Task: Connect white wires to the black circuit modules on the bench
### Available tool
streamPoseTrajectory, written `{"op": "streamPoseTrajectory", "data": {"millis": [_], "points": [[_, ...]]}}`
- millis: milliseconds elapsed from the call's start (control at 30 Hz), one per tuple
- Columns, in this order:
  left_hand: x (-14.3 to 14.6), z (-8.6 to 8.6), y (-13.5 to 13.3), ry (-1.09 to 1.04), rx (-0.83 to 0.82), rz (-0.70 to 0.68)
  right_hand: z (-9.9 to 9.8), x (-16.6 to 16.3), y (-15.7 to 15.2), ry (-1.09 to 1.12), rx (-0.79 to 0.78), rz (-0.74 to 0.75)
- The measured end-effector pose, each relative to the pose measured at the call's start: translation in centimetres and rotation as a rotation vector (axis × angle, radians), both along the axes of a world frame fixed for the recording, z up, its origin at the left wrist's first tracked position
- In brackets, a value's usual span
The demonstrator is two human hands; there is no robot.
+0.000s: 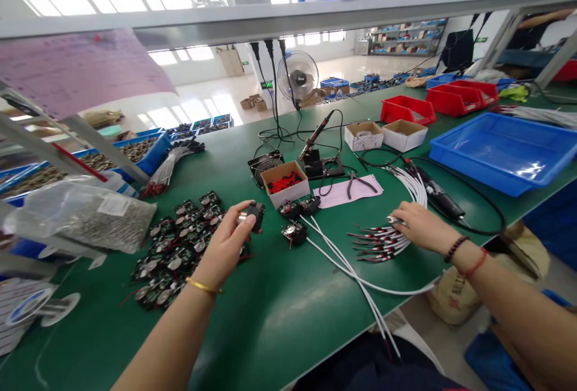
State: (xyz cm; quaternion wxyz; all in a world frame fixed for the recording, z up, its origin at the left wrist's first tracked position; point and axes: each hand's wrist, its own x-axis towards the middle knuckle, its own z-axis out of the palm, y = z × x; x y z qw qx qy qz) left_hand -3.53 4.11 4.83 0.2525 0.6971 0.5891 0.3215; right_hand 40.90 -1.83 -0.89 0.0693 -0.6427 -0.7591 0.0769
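Observation:
My left hand (229, 235) grips a small black motor unit (256, 215) with a silvery part, held above the table near a pile of similar black units with red wires (180, 244). To the right, my right hand (417, 223) has its fingers closed on a white cable at a row of white cables (383, 244) with stripped dark ends and red bits. Between the hands lie several black units (294, 232) joined to long white cables (347, 268) that run toward the table's front edge.
A carton of small red parts (285, 183) stands by a soldering iron (315, 136) in its holder. Pliers (360, 184) lie on pink paper. A black power tool (437, 193), a blue tray (505, 151) and red bins (408, 110) are on the right; a bag of small parts (85, 211) is left.

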Motion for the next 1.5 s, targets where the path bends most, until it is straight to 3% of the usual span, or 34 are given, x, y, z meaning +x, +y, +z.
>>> {"op": "streamPoseTrajectory", "data": {"millis": [133, 267, 400, 433, 533, 667, 1033, 1100, 1300, 1500], "points": [[0.3, -1.5, -3.7, -0.292, -0.065, -0.050, 0.4, -0.3, 1.8, 0.063, -0.040, 0.064], [2.0, -1.9, -7.0, -0.716, -0.281, 0.004, 1.3, -1.4, 1.6, 0.198, 0.002, 0.097], [5.0, -1.9, -9.8, -1.220, -0.551, 0.097, 2.7, -5.6, -1.9, 0.418, 0.076, 0.174], [5.7, -2.0, -10.3, -1.295, -0.590, 0.111, 3.0, -7.1, -3.2, 0.562, 0.107, 0.198], [7.1, -2.5, -11.4, -1.419, -0.585, 0.125, 3.6, -11.2, -6.6, 0.823, 0.167, 0.262], [7.6, -2.9, -12.5, -1.459, -0.505, 0.102, 3.5, -14.1, -8.6, 0.893, 0.128, 0.300], [7.4, -3.5, -12.9, -1.396, -0.525, 0.085, 2.8, -14.3, -9.0, 0.936, 0.029, 0.241], [7.2, -3.7, -13.0, -1.324, -0.494, 0.069, 2.8, -14.5, -8.9, 0.909, 0.023, 0.238], [7.0, -4.4, -13.8, -0.780, -0.292, -0.039, 2.9, -15.9, -8.2, 0.905, 0.038, 0.249], [8.1, -5.6, -14.6, -0.883, -0.411, -0.055, 2.9, -17.0, -7.8, 0.927, 0.077, 0.252]]}}
